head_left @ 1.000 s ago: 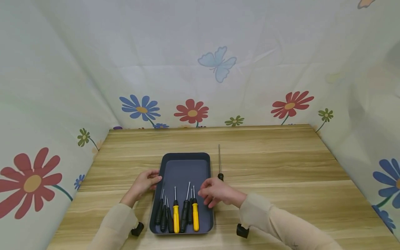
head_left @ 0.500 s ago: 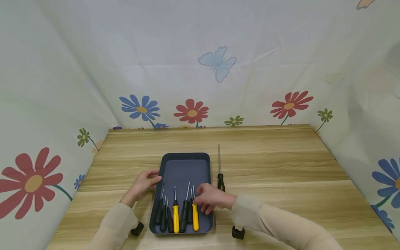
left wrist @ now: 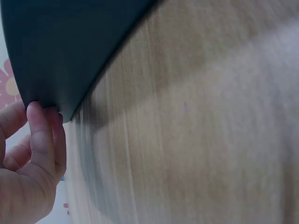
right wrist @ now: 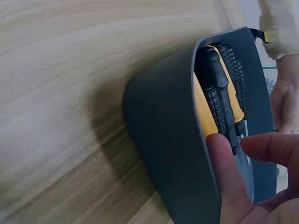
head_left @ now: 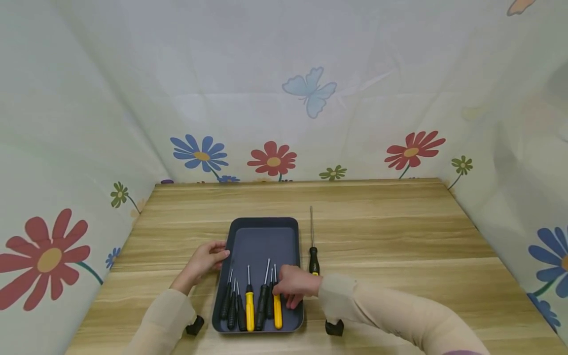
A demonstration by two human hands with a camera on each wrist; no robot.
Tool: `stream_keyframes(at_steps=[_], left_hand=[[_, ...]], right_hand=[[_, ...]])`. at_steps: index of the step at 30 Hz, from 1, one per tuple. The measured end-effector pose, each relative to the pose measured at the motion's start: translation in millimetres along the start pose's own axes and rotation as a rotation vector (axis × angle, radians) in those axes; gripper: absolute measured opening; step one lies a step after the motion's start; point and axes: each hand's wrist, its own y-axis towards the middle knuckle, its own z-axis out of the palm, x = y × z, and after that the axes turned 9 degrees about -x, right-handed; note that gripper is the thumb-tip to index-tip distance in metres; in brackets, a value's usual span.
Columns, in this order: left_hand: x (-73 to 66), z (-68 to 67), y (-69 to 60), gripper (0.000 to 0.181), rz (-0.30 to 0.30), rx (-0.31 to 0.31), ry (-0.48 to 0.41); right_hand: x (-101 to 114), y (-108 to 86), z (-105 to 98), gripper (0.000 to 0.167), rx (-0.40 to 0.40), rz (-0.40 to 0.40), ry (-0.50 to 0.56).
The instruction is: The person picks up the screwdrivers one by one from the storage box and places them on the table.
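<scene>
In the head view a dark tray [head_left: 266, 244] holds several screwdrivers with black or yellow handles, side by side in its near half. My left hand [head_left: 205, 261] grips the tray's left wall, fingertips against the outside in the left wrist view [left wrist: 32, 158]. My right hand [head_left: 295, 283] reaches over the right rim to the rightmost yellow screwdriver [head_left: 277, 313]. In the right wrist view, my thumb [right wrist: 222, 151] is at that yellow handle [right wrist: 203, 109]; a gap shows between thumb and index finger. The hand hides part of the screwdriver.
Right of the tray, a long screwdriver with a black handle [head_left: 313, 259] lies on the wooden table [head_left: 390, 227], its shaft pointing away. Flowered white cloth [head_left: 355, 123] stands behind the table and at both sides. A black device [head_left: 334, 327] hangs below the right sleeve.
My right hand has moved down and left to the rightmost yellow screwdriver, uncovering the handle of the screwdriver on the table. My left hand and the tray have stayed in place.
</scene>
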Motion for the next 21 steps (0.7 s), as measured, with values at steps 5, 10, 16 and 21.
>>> stream_keyframes(at_steps=[5, 10, 16, 21], left_hand=[[0.3, 0.1, 0.8, 0.044, -0.003, -0.005, -0.005], [1.5, 0.9, 1.2, 0.045, -0.011, -0.006, -0.009], [2.9, 0.3, 2.3, 0.045, -0.007, -0.002, -0.005], [3.0, 0.3, 2.1, 0.045, 0.000, -0.002, 0.000]], right_hand=[[1, 5.1, 2, 0.026, 0.027, 0.027, -0.039], [4, 7.2, 4, 0.023, 0.026, 0.045, -0.093], [10, 3.9, 6, 0.020, 0.006, 0.061, -0.152], [14, 1.0, 7, 0.019, -0.018, 0.061, -0.196]])
